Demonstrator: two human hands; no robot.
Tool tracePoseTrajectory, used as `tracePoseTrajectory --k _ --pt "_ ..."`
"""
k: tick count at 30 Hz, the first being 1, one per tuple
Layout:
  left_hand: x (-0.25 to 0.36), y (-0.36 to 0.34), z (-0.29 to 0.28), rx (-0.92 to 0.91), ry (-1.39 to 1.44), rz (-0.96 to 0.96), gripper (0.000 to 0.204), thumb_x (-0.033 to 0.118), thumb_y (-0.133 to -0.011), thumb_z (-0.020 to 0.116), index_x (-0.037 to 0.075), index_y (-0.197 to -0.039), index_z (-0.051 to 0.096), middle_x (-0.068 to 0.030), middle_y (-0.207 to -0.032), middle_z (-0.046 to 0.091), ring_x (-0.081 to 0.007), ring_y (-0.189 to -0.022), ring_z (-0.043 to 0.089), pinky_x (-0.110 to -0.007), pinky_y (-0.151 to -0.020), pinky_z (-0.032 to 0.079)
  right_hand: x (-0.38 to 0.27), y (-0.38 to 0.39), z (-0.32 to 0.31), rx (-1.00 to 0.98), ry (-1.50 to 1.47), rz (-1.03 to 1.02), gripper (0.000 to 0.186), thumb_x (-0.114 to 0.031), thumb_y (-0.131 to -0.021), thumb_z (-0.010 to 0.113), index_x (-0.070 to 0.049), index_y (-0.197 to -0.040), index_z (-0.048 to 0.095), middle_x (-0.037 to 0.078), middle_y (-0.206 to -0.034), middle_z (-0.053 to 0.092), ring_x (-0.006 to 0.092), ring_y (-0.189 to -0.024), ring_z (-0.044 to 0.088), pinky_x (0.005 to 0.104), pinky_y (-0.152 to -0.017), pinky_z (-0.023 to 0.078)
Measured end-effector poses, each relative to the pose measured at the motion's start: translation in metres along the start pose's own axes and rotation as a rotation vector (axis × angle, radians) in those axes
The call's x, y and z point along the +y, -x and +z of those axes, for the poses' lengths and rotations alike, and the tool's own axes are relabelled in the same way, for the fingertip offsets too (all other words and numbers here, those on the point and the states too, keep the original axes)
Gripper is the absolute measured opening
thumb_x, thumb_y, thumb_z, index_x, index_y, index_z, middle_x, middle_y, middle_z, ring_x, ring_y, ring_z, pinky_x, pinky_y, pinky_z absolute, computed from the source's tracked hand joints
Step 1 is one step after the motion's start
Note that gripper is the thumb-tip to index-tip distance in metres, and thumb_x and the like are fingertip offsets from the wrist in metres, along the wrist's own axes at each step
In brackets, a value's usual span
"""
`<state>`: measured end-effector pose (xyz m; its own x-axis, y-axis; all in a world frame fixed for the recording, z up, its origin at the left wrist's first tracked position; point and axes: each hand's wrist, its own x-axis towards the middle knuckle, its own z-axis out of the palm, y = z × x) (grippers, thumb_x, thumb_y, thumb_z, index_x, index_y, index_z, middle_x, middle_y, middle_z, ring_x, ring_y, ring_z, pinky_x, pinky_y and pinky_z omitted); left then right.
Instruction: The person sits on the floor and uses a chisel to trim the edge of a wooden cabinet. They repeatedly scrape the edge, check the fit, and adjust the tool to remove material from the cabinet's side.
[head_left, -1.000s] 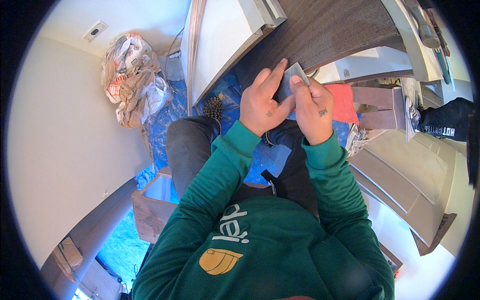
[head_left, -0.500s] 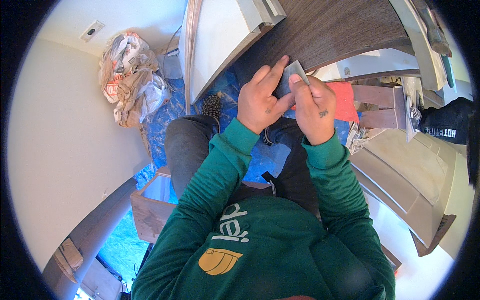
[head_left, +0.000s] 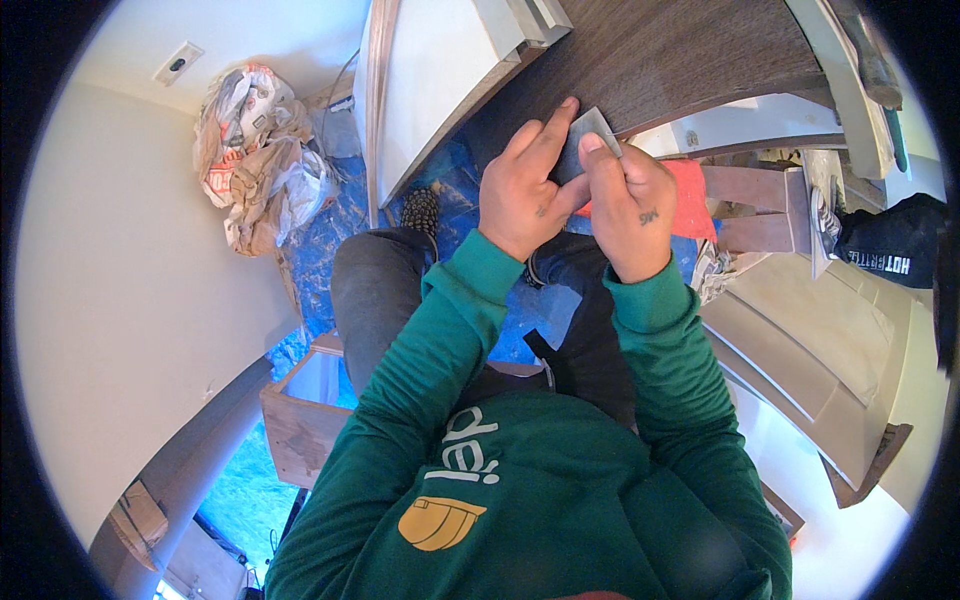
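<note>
Both my hands are at the lower edge of a dark wood-grained panel (head_left: 670,60). A thin grey square pad (head_left: 570,152) lies between them, angled against that edge. My left hand (head_left: 525,195) grips its left side, thumb across the bottom, fingertips reaching onto the panel. My right hand (head_left: 630,210) holds the pad's right side, thumb pressed on its face. A red cloth (head_left: 693,195) is just behind my right hand.
Crumpled bags (head_left: 255,160) lie by the left wall. A white panel (head_left: 430,90) stands beyond my left hand. Blue sheeting (head_left: 320,270) covers the floor around my legs. A wooden box (head_left: 300,440) is at lower left; pale boards (head_left: 800,340) lean at right.
Both hands and the grey pad have shifted slightly up, away from my body along the dark panel. The grip on the pad looks the same.
</note>
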<state>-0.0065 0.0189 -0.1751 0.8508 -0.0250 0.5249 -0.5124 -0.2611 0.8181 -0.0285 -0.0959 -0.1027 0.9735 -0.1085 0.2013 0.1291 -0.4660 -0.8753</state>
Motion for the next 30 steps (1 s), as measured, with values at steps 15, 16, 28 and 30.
tracePoseTrajectory --k 15,16,28,30 --pt "0.0 0.008 0.002 -0.04 0.01 0.008 0.082 0.036 -0.073 0.081 0.007 -0.144 0.053 -0.0136 -0.087 0.055 -0.0347 -0.071 0.059 -0.041 -0.061 0.051 0.004 0.012 -0.003 0.045 0.03 0.017 0.037 -0.02 -0.098 0.061 0.002 -0.069 0.057 0.016 -0.059 0.055 0.0252 -0.052 0.055 0.0399 -0.052 0.041" --pt "-0.001 0.008 0.002 -0.044 0.011 0.013 0.082 0.036 -0.073 0.081 0.007 -0.144 0.053 -0.0136 -0.086 0.054 -0.0346 -0.07 0.059 -0.04 -0.061 0.051 0.006 0.012 -0.002 0.044 0.027 0.012 0.036 -0.02 -0.098 0.061 0.002 -0.069 0.057 0.016 -0.059 0.054 0.0263 -0.052 0.055 0.0405 -0.053 0.041" --pt "0.001 0.001 0.008 0.003 0.048 -0.008 0.078 0.03 -0.077 0.079 0.001 -0.144 0.051 -0.0177 -0.089 0.057 -0.035 -0.076 0.057 -0.039 -0.069 0.051 -0.005 -0.003 -0.006 0.004 0.094 -0.109 0.035 -0.02 -0.098 0.058 0.0 -0.07 0.057 0.019 -0.062 0.056 0.0362 -0.056 0.056 0.0449 -0.054 0.041" --pt "0.005 0.001 0.006 0.0 0.046 -0.021 0.077 0.029 -0.077 0.079 0.0 -0.144 0.052 -0.018 -0.09 0.057 -0.0342 -0.076 0.057 -0.039 -0.069 0.051 -0.005 -0.001 -0.005 0.005 0.101 -0.095 0.035 -0.019 -0.099 0.059 0.001 -0.07 0.058 0.015 -0.06 0.055 0.0279 -0.055 0.054 0.0411 -0.053 0.041"
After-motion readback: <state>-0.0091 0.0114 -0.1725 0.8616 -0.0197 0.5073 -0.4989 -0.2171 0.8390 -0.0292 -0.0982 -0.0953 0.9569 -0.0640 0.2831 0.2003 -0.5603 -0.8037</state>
